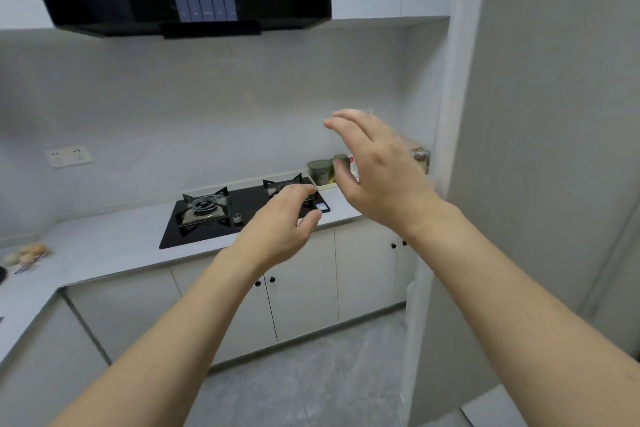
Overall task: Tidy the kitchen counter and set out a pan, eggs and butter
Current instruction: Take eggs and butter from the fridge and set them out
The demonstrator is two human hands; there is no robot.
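Fingers of the left hand point(277, 222) curl loosely and those of the right hand point(377, 170) spread, both empty. At far left the eggs point(26, 255) lie on the counter point(114, 246); the hob point(221, 215) is bare, with no pan or butter visible, so most work likely remains.

Home kitchen: black two-burner gas hob point(242, 211) set in pale table point(104, 246); black extractor hood point(187, 10) directly above hob; white cupboards point(304, 288) below; jars in tray point(320, 185) right of hob; wall socket point(68, 156) left.
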